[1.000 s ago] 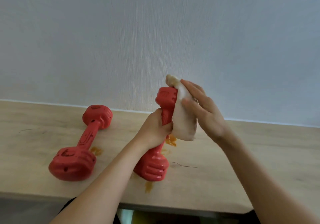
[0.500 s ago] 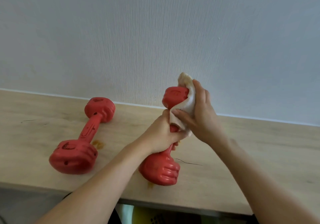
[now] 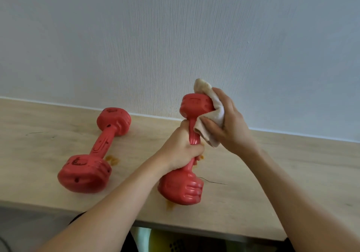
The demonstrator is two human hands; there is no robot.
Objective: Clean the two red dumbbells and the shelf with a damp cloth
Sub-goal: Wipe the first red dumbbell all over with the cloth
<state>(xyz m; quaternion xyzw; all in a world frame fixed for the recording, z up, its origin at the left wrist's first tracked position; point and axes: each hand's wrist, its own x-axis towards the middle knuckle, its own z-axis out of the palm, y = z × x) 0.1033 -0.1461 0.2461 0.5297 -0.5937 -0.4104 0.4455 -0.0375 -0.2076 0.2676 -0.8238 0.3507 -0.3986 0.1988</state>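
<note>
Head view. Left hand clenched round handle of red plastic dumbbell, held upright at 6 o'clock so its top end faces the cloth. Right hand presses cream damp cloth there. Second red dumbbell lies at 9 o'clock on pale wooden shelf; orange stains remain.

Second dumbbell blocking shelf's left

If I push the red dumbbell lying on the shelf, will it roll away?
Probably not far. The lying dumbbell has lumpy, fist-shaped ends rather than round ones, so it would likely rock and stop. It looks like moulded plastic, so perhaps light enough to slide on the smooth shelf.
</note>
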